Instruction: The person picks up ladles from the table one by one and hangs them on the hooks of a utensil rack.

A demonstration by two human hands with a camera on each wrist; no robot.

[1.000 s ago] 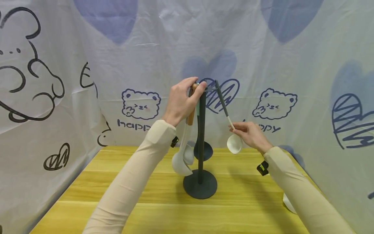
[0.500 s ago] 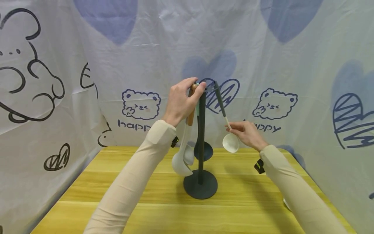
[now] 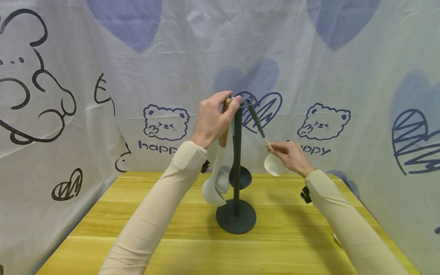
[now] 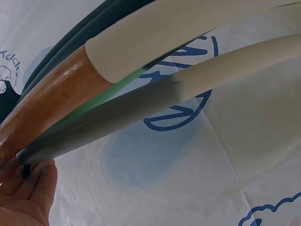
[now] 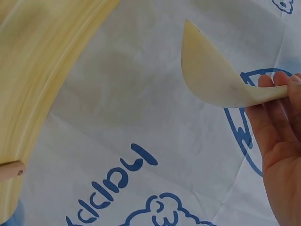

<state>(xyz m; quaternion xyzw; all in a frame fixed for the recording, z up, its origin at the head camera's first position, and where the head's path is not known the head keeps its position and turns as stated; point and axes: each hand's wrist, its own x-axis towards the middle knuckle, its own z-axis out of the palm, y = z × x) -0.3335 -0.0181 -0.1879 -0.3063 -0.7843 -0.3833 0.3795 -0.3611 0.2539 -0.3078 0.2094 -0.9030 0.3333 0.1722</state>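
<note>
My left hand (image 3: 214,118) grips the top of a dark utensil stand (image 3: 237,160), its thumb over the hub. With the right hand (image 3: 292,156) I pinch the neck of a small white ladle (image 3: 274,165) with a dark grey handle. The ladle slants, its handle tip at the stand's top ring; whether it is hooked there I cannot tell. In the right wrist view the ladle's bowl (image 5: 211,75) faces away from the fingers. Below the left hand hang a wooden-handled white ladle (image 3: 211,193), another pale utensil (image 3: 222,181) and a dark ladle (image 3: 242,177).
The stand's round base (image 3: 236,225) rests on the yellow wooden table (image 3: 185,252). Partly hidden by the right sleeve, a white object (image 3: 337,240) lies at the table's right. A wooden handle end (image 5: 11,170) shows in the right wrist view. A printed cloth (image 3: 192,57) hangs behind.
The white ladle's handle tip has moved left and slightly down to the ring, and the right hand has shifted slightly left. The left hand stays on the stand's top.
</note>
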